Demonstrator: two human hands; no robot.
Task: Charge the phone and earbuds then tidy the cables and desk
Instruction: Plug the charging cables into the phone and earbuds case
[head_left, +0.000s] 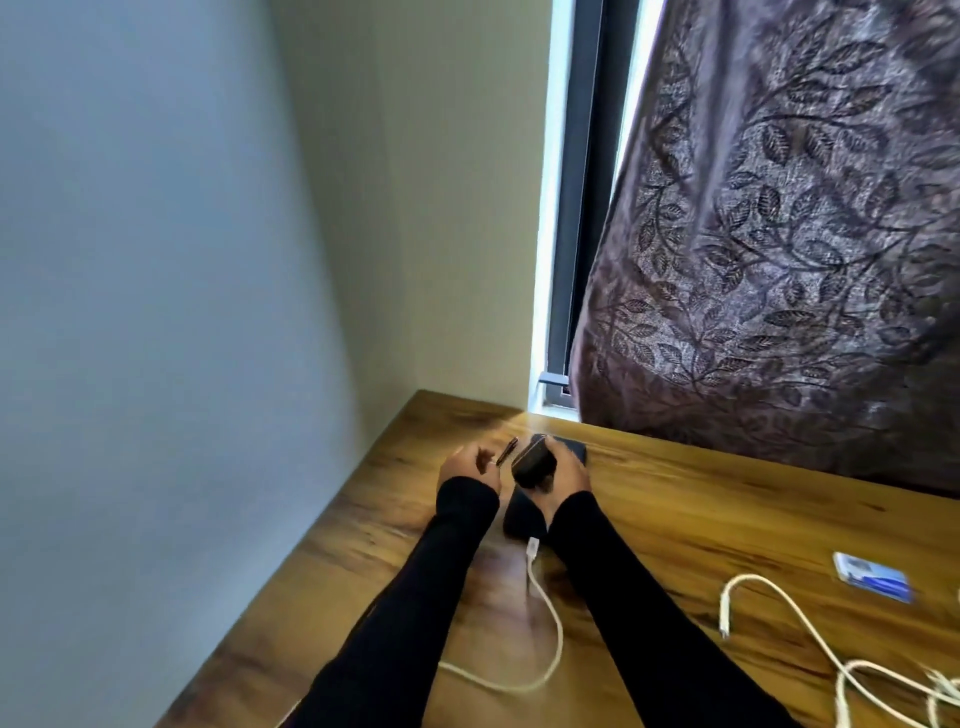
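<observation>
The phone (522, 514) lies on the wooden surface (675, 525) with a white cable (545, 613) plugged in. The right hand (563, 475) grips a dark earbud case (535, 462); the left hand (467, 465) pinches a small dark object. Earbud charging seems underway; next, the loose cable (779, 608) must reach the case.

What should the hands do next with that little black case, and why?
Probably bring the loose white cable end over to the black case that the right hand grips. The phone already has a white cable plugged in, but nothing visible is plugged into the case. The left hand holds a small dark item, too blurred to name.
</observation>
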